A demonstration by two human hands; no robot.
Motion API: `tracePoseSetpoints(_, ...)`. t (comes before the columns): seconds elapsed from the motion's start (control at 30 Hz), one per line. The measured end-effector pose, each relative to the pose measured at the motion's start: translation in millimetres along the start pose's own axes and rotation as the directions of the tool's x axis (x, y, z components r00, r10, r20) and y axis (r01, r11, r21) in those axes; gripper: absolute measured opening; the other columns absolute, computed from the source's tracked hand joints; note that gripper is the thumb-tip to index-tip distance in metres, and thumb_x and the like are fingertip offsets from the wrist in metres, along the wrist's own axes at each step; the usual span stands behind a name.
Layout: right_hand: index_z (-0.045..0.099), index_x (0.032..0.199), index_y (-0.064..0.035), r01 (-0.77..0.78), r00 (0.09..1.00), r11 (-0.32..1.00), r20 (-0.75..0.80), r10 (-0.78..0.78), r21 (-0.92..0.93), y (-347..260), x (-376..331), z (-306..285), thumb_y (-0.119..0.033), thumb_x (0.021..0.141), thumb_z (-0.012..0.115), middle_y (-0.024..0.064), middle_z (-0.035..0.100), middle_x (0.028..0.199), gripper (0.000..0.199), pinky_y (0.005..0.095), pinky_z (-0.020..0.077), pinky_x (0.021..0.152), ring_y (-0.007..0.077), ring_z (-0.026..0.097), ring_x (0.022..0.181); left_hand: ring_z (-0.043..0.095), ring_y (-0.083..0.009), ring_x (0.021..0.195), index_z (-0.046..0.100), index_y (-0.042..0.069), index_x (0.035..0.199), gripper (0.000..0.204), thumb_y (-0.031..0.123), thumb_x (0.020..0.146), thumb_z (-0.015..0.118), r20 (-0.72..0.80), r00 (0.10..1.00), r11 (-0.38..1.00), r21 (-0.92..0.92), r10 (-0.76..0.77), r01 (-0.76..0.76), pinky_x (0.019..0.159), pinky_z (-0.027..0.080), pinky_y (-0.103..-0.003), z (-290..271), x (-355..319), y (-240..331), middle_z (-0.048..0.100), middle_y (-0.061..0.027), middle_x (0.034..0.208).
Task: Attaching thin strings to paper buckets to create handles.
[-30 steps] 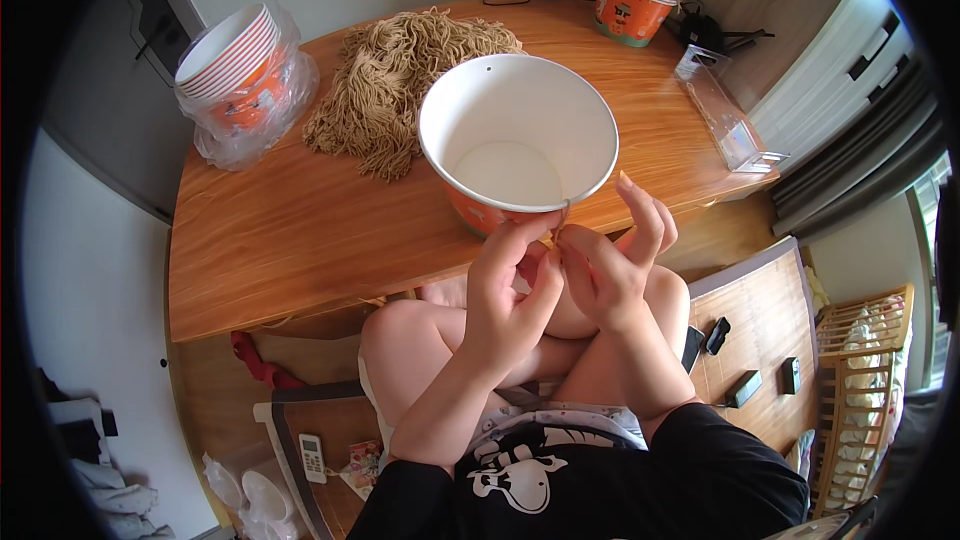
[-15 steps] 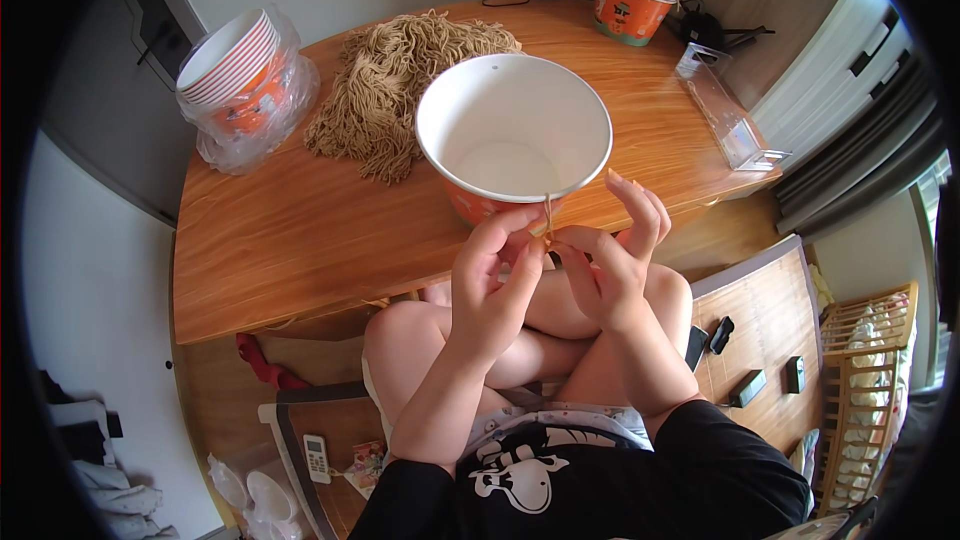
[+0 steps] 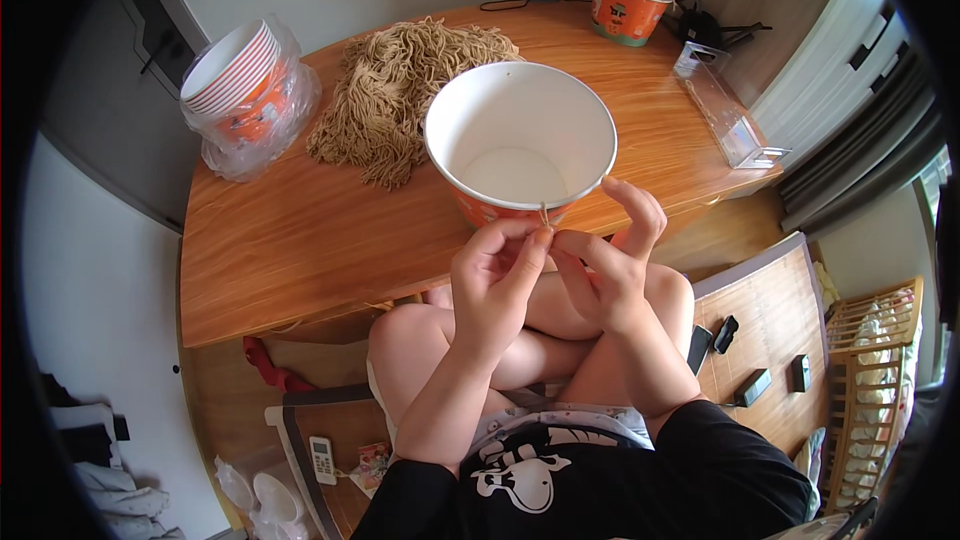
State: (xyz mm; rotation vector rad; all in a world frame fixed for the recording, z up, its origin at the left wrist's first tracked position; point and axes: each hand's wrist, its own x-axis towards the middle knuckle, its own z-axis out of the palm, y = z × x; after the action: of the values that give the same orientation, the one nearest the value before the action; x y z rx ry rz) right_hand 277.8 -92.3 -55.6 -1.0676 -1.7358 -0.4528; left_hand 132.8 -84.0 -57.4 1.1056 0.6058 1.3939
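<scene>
A large paper bucket (image 3: 462, 130), white inside and orange outside, stands close to the table's near edge with its mouth turned up toward me. A short beige cord (image 3: 544, 212) sticks up at its near rim. My left hand (image 3: 492, 285) pinches this cord between thumb and forefinger, just below the rim. Meeting it there, my right hand (image 3: 608, 275) has thumb and forefinger closed at the same spot, its other fingers raised and spread beside the bucket. The lower part of the cord is hidden by my fingertips.
A heap of beige cords (image 3: 385, 95) lies behind and left of the bucket on the wooden table (image 3: 270, 260). Plastic-wrapped buckets (image 3: 235, 90) stand at the left, a taller bucket stack (image 3: 626, 10) at the back right. A clear plastic holder (image 3: 735, 125) lies along the right edge.
My fingertips have drawn closer together around the cord, and less of it shows between them. The view has shifted slightly; the bucket stands in about the same place.
</scene>
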Motion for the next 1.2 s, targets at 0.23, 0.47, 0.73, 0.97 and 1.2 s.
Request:
tracePoseSetpoints(0.23, 0.075, 0.090, -0.0166, -0.125, 0.992, 0.991, 0.037, 0.123, 0.053, -7.0, -3.9, -0.4, -0.011, 0.070, 0.079, 0.0113, 0.051, 0.124, 0.021, 0.0428, 0.0344, 0.098, 0.0310, 0.043, 0.117, 0.055, -0.0009, 0.073, 0.068, -0.001, 0.109, 0.015, 0.010, 0.100, 0.064, -0.029, 0.997, 0.997, -0.041, -0.072, 0.071, 0.067, 0.044, -0.017, -6.3, 0.1, 9.7, 0.070, -0.0018, 0.094)
tracePoseSetpoints(0.47, 0.065, 0.113, -0.0064, -0.241, 0.967, 0.966, -0.060, 0.247, 0.088, 5.3, -28.1, -8.1, -0.004, 0.076, 0.072, 0.0195, 0.049, 0.126, 0.038, 0.0440, 0.0354, 0.099, 0.0330, 0.046, 0.117, 0.049, 0.0000, 0.068, 0.069, 0.001, 0.113, 0.026, 0.023, 0.102, 0.060, 0.106, 0.952, 0.958, 0.004, -0.287, 0.288, 0.060, 0.037, -0.016, -27.2, -9.9, 37.8, 0.062, 0.0018, 0.083)
tracePoseSetpoints(0.73, 0.061, 0.130, -0.0146, -0.192, 0.962, 0.980, 0.209, 0.177, 0.058, 59.3, 39.9, -27.3, 0.000, 0.079, 0.063, 0.0192, 0.040, 0.151, 0.053, 0.0495, 0.0267, 0.114, 0.0390, 0.036, 0.139, 0.056, -0.0043, 0.070, 0.069, -0.001, 0.102, 0.011, 0.008, 0.096, 0.067, -0.057, 0.998, 0.707, 0.706, 0.010, 0.033, 0.060, 0.043, -0.019, -72.6, -38.4, 77.7, 0.068, -0.0006, 0.083)
tracePoseSetpoints(0.97, 0.067, 0.110, -0.0140, -0.121, 0.963, 0.989, 0.251, 0.096, 0.087, 42.7, 47.7, -35.1, -0.004, 0.072, 0.075, 0.0143, 0.047, 0.147, 0.041, 0.0502, 0.0279, 0.113, 0.0390, 0.039, 0.137, 0.065, -0.0204, 0.079, 0.068, 0.000, 0.103, 0.014, -0.002, 0.089, 0.067, 0.353, 0.848, 0.322, 0.811, 0.396, -0.488, 0.070, 0.053, -0.030, -52.6, 9.9, 142.4, 0.067, -0.0104, 0.093)
tracePoseSetpoints(1.2, 0.062, 0.124, -0.0107, -0.110, 0.948, 0.933, 0.319, -0.005, 0.342, 18.9, 88.1, -46.6, -0.008, 0.077, 0.076, 0.0119, 0.052, 0.142, 0.049, 0.0487, 0.0298, 0.112, 0.0346, 0.043, 0.133, 0.067, -0.0195, 0.094, 0.066, 0.001, 0.108, 0.020, 0.008, 0.090, 0.067, 0.684, 0.655, 0.472, 0.484, 0.321, -0.737, 0.084, 0.053, -0.032, -2.4, 107.6, 176.9, 0.069, -0.0096, 0.099)
